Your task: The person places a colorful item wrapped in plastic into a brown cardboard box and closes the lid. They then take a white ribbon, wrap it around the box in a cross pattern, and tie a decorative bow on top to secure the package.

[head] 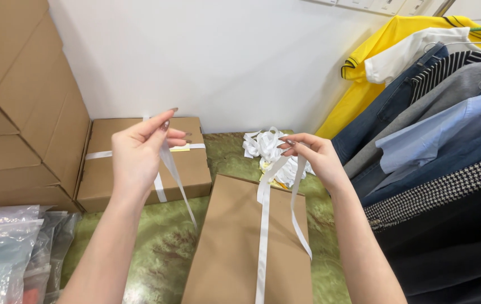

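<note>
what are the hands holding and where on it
Both hold white ribbon that runs along the brown box. The left hand pinches one loose end; the right hand pinches the strands above the box's far edge.

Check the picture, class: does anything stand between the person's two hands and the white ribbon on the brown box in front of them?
Nothing visible does. The left hand already pinches one end of the white ribbon, and the right hand pinches the other, both raised above the brown box. The pile of spare ribbon lies behind, out of the way.
</note>
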